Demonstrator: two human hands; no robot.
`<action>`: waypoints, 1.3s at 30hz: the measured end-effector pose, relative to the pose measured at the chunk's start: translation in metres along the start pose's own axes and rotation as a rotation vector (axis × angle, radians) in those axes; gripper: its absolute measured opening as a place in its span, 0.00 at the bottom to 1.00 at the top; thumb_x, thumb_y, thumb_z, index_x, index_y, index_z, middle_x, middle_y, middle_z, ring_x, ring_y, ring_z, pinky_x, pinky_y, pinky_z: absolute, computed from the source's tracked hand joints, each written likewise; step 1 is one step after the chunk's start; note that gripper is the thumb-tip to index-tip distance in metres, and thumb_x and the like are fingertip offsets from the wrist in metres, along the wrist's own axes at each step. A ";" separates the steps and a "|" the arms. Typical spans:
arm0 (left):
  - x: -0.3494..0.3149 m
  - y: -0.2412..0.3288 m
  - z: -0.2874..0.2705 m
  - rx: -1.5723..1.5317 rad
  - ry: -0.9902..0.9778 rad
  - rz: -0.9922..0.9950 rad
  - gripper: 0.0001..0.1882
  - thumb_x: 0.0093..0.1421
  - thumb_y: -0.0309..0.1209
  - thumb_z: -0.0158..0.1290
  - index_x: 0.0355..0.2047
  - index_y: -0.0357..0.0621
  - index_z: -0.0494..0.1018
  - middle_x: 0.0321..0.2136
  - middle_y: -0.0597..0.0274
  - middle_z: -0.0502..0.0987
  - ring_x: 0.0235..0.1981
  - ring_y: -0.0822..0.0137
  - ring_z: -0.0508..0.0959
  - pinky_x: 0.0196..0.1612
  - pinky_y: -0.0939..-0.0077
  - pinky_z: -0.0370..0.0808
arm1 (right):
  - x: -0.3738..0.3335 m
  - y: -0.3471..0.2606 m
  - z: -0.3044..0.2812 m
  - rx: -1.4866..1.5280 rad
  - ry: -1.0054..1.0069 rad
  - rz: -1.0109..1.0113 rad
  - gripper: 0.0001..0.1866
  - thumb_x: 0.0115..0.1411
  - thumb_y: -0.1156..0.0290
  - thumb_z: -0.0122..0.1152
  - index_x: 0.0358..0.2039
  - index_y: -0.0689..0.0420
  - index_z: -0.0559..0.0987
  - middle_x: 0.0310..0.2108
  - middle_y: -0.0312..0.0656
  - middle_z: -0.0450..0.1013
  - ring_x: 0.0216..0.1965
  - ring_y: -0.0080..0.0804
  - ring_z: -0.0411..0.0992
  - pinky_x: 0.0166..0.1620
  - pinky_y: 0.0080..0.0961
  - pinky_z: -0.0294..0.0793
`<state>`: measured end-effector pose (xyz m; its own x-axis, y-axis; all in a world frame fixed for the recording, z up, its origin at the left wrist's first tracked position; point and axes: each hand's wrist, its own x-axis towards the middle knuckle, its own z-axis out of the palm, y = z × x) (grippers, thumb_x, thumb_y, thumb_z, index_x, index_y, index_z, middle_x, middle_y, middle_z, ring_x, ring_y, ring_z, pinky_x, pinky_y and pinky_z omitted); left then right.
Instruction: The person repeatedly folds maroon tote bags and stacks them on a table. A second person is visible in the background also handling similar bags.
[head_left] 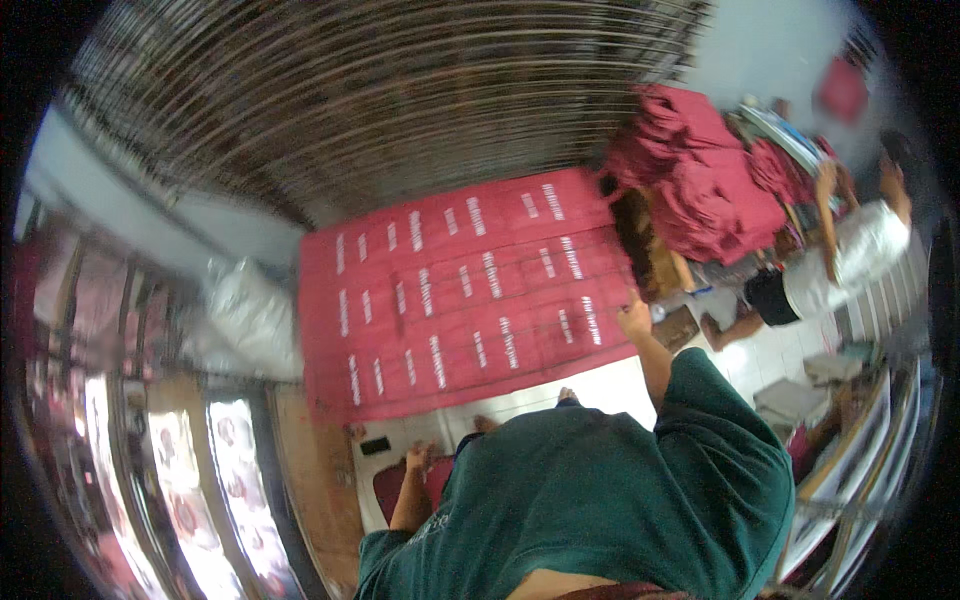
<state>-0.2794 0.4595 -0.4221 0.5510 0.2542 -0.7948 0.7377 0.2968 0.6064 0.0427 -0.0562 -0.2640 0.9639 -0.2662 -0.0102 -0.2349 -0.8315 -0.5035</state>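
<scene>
A wide red cloth (450, 300) with rows of white printing lies spread out flat in front of me. My right hand (633, 318) is at its right edge, fingers curled closed on the edge of the cloth, though blur softens the detail. Low on the left, my left hand (419, 458) hangs away from the cloth, over a dark red seat (395, 490). Its fingers are too small and smeared to read, and I make out nothing held in it.
A big heap of red cloth (705, 170) rises at the back right. Beside it a person in a white shirt (850, 260) handles a flat board (785, 135). White plastic bags (250, 315) stand at left. A dark flat object (375, 446) lies on the floor; framed panels (850, 460) lean at right.
</scene>
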 end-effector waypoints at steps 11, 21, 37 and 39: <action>0.022 0.036 0.100 0.337 -0.072 0.221 0.33 0.50 0.37 0.58 0.52 0.33 0.61 0.26 0.56 0.74 0.21 0.69 0.72 0.23 0.75 0.69 | 0.040 0.098 -0.113 0.608 0.547 0.181 0.22 0.48 0.74 0.53 0.47 0.57 0.71 0.26 0.45 0.74 0.28 0.35 0.73 0.35 0.29 0.70; -0.055 0.046 0.161 0.657 0.020 0.054 0.33 0.50 0.41 0.57 0.51 0.35 0.62 0.29 0.53 0.75 0.26 0.66 0.73 0.27 0.70 0.70 | 0.175 0.183 -0.233 1.533 0.734 0.185 0.26 0.58 0.62 0.51 0.56 0.49 0.59 0.43 0.42 0.68 0.37 0.31 0.69 0.35 0.29 0.72; -0.107 0.045 0.195 0.595 0.084 0.066 0.30 0.53 0.40 0.55 0.52 0.36 0.62 0.33 0.50 0.75 0.40 0.60 0.74 0.41 0.68 0.71 | 0.216 0.057 -0.297 0.898 0.823 -0.168 0.44 0.44 0.83 0.53 0.60 0.55 0.43 0.60 0.52 0.44 0.58 0.50 0.53 0.57 0.39 0.58; -0.111 0.068 0.219 0.491 0.141 0.009 0.29 0.53 0.39 0.54 0.52 0.36 0.62 0.34 0.50 0.75 0.41 0.59 0.74 0.43 0.68 0.70 | 0.202 0.026 -0.330 0.797 0.854 -0.509 0.44 0.44 0.84 0.51 0.60 0.57 0.41 0.60 0.52 0.41 0.58 0.49 0.54 0.58 0.40 0.58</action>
<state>-0.2049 0.2496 -0.2984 0.5248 0.3868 -0.7582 0.8484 -0.1650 0.5030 0.1902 -0.2930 0.0062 0.4657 -0.4794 0.7438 0.5625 -0.4885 -0.6670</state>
